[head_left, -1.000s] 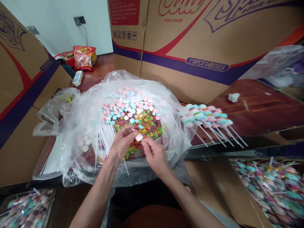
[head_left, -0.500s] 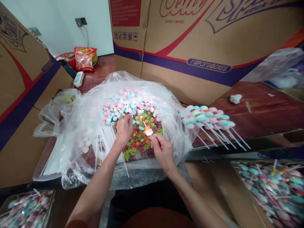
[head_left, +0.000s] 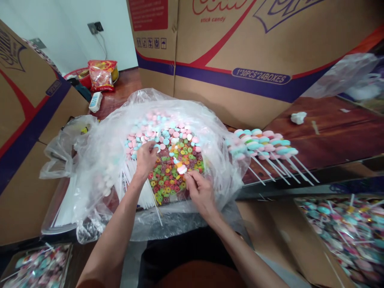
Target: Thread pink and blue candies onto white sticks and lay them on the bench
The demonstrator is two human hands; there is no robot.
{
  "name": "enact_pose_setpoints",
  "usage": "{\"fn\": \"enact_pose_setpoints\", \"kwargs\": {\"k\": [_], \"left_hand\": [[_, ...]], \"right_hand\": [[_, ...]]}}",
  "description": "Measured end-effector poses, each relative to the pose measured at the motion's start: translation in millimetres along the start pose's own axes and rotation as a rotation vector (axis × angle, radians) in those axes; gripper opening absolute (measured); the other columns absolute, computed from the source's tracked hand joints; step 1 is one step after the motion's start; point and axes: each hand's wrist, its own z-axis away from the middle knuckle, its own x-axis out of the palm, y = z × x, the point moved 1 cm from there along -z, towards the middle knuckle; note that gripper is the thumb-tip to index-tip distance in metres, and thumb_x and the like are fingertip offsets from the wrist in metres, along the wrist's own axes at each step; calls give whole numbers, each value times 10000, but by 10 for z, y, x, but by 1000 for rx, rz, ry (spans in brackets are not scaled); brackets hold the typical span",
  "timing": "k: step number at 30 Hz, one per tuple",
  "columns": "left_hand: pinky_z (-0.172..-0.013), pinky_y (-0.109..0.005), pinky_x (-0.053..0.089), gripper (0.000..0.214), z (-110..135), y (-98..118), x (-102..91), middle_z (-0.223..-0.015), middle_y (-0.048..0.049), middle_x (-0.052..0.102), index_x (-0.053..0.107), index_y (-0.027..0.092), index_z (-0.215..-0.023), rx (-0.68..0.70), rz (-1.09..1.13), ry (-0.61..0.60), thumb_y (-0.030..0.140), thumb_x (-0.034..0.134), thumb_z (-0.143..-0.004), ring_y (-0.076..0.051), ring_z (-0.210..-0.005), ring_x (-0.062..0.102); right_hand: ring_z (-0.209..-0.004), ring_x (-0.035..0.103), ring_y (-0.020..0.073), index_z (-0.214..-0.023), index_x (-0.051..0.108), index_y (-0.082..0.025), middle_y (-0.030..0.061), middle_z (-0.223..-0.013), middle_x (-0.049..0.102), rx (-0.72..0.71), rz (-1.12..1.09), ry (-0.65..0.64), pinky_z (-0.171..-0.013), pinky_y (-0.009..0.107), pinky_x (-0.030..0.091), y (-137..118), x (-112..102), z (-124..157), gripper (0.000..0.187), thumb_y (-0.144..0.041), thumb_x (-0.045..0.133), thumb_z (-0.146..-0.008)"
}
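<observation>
My right hand [head_left: 200,192] pinches a candy stick [head_left: 181,169], with a pink-and-white disc and an orange piece threaded near its tip. The lower part of that stick is hidden by my fingers. Farther left, my left hand [head_left: 146,159] has its fingertips closed on a pale blue candy [head_left: 157,148], at the edge of the pink and blue candy discs [head_left: 163,135]. Between both hands lie ring gummies [head_left: 168,176] in green, red, orange and yellow. White sticks [head_left: 141,192] lie in a bundle beneath my left forearm.
A clear plastic bag [head_left: 210,120] surrounds the candies. Finished candy skewers [head_left: 265,144] lie at the right on the table [head_left: 336,124]. Large cartons [head_left: 210,86] stand behind and at the left. Boxes of wrapped candy sticks [head_left: 354,236] sit below at both sides.
The view has shifted slightly. My left hand has moved a little left over the candy discs. My right hand keeps hold of the candy stick, whose top has tilted left.
</observation>
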Motion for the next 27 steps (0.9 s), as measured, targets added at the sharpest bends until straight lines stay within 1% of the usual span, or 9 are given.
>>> {"fn": "enact_pose_setpoints", "kwargs": {"k": [3, 6, 8, 12, 16, 19, 21, 24, 27], "left_hand": [[-819, -348, 485, 194, -85, -50, -14, -880, -77, 726, 725, 181, -934, 25, -84, -36, 187, 572, -815, -234, -831, 652], [-849, -358, 476, 196, -109, -56, 24, -902, -90, 715, 730, 182, -926, 55, -164, -42, 176, 567, -817, -240, -858, 641], [-840, -354, 476, 190, -112, -55, 51, -887, -85, 706, 717, 182, -914, 54, -179, -44, 164, 557, -814, -232, -841, 636], [-756, -317, 483, 159, -124, -84, 53, -814, -52, 686, 671, 181, -879, -2, -75, -41, 158, 536, -797, -200, -773, 629], [-704, -290, 486, 192, -151, -123, -1, -846, -49, 695, 677, 169, -919, -41, 55, -21, 185, 559, -767, -181, -748, 639], [-696, -307, 488, 230, -175, -129, -28, -784, -47, 702, 712, 157, -941, -52, 40, -90, 210, 553, -783, -191, -689, 639], [-715, -314, 485, 214, -186, -121, -32, -765, -48, 706, 728, 166, -904, -13, -32, -127, 201, 552, -789, -201, -699, 640], [-747, -312, 474, 194, -186, -106, -33, -840, -58, 724, 724, 183, -873, 40, -119, -144, 161, 556, -778, -207, -757, 643], [-734, -306, 463, 205, -166, -93, -43, -896, -59, 721, 707, 192, -900, 47, -136, -194, 144, 556, -771, -202, -766, 638]], "right_hand": [[-550, 462, 122, -788, 564, -208, -38, -604, 488, -3, -10, -9, -546, 235, 365, 3, 6, 3, 252, -333, 464, -982], [-546, 462, 121, -787, 564, -206, -39, -603, 485, -5, -7, -15, -545, 235, 364, -1, 3, 7, 256, -334, 464, -984], [-538, 460, 119, -796, 570, -205, -42, -600, 481, -2, -1, -21, -544, 236, 361, -5, -2, 10, 252, -334, 464, -986], [-542, 466, 119, -803, 571, -206, -41, -606, 488, -7, 4, -28, -551, 236, 364, -16, -7, 14, 243, -323, 465, -988], [-544, 460, 121, -792, 564, -209, -40, -605, 484, -15, 5, -22, -548, 234, 367, -27, -5, 13, 245, -323, 467, -986], [-539, 461, 121, -803, 573, -208, -41, -601, 482, -15, 2, -24, -546, 235, 369, -26, -4, 13, 242, -328, 467, -984], [-540, 467, 122, -805, 574, -208, -39, -605, 489, -16, 0, -24, -546, 236, 369, -21, -3, 14, 243, -331, 466, -985], [-536, 462, 121, -804, 575, -207, -39, -603, 486, -19, 2, -22, -545, 236, 362, -12, -1, 18, 244, -328, 466, -986], [-532, 457, 120, -821, 585, -203, -42, -602, 476, -21, 1, -24, -545, 237, 357, -7, 4, 20, 235, -323, 470, -988]]}}
